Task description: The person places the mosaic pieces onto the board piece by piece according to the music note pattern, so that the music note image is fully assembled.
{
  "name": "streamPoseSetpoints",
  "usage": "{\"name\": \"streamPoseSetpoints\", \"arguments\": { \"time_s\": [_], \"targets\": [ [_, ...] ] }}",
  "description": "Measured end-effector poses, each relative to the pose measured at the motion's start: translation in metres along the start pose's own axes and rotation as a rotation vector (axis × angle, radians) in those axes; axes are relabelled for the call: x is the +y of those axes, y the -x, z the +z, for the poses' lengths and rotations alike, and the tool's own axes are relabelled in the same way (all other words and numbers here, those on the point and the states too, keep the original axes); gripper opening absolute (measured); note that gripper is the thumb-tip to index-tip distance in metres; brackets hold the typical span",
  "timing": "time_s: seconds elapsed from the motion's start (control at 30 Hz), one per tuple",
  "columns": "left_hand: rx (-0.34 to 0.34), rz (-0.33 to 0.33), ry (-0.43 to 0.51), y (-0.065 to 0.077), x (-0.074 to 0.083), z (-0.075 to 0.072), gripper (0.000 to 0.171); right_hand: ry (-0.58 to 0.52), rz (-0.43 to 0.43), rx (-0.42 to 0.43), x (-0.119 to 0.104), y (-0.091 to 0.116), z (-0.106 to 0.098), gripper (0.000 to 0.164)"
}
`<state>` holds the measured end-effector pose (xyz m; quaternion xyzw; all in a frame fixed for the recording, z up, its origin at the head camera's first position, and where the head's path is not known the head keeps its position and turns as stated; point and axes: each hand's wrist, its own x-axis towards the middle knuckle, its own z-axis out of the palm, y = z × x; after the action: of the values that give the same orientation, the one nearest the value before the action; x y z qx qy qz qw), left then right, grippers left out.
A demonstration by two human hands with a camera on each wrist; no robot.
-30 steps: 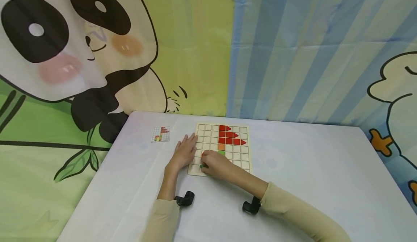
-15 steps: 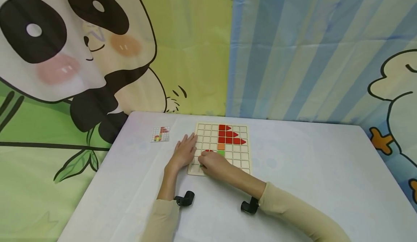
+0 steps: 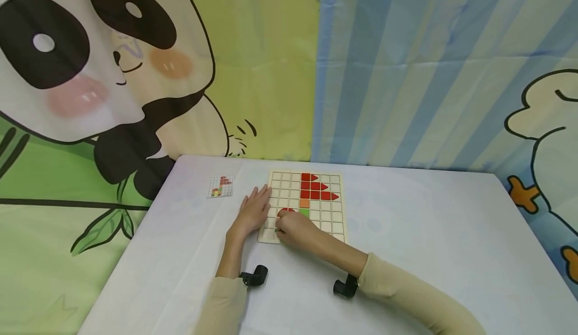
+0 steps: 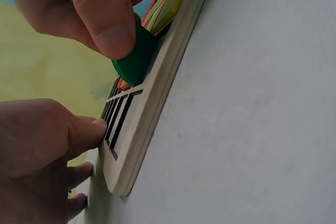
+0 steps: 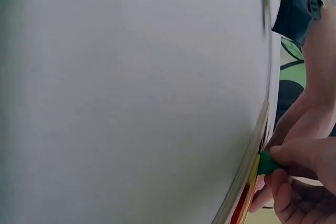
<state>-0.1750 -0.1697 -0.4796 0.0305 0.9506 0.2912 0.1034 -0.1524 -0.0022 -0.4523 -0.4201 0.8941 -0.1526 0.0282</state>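
Note:
My right hand is over the lower left of a pale wooden grid board. Its thumb and fingers pinch a dark green tile with a rounded edge, tilted, its lower edge at a cell of the board. My left hand lies along the board's left edge with fingers extended, fingertips at the rim. Red tiles with pointed ends fill cells at the top, above an orange square and a light green square. Rounded red tiles show just beyond my right hand, which hides the cells beneath it.
A small printed card with a coloured grid pattern lies left of the board on the white table. A yellow tile sits near the board's front edge. A cartoon-printed cloth hangs behind the table.
My right hand has shifted slightly left and nearer, uncovering more of the rounded red tiles. It keeps its pinch on the green tile. The left hand stays at the board's edge.

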Motion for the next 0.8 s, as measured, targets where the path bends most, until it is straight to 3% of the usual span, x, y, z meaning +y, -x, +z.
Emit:
{"name": "streamPoseSetpoints", "arguments": {
  "time_s": [0.2, 0.6, 0.8],
  "targets": [
    [0.001, -0.008, 0.001, -0.0005, -0.0004, 0.0014, 0.053, 0.143, 0.023, 0.043, -0.0070, 0.0014, 0.0058, 0.009],
    [0.003, -0.010, 0.000, -0.0018, -0.0003, 0.0014, 0.052, 0.062, 0.111, -0.029, -0.0101, 0.0016, 0.0009, 0.006],
    [0.008, -0.011, 0.002, -0.0014, -0.0005, 0.0025, 0.052, 0.075, 0.132, -0.050, -0.0116, 0.0029, 0.0026, 0.008]
  ]
}}
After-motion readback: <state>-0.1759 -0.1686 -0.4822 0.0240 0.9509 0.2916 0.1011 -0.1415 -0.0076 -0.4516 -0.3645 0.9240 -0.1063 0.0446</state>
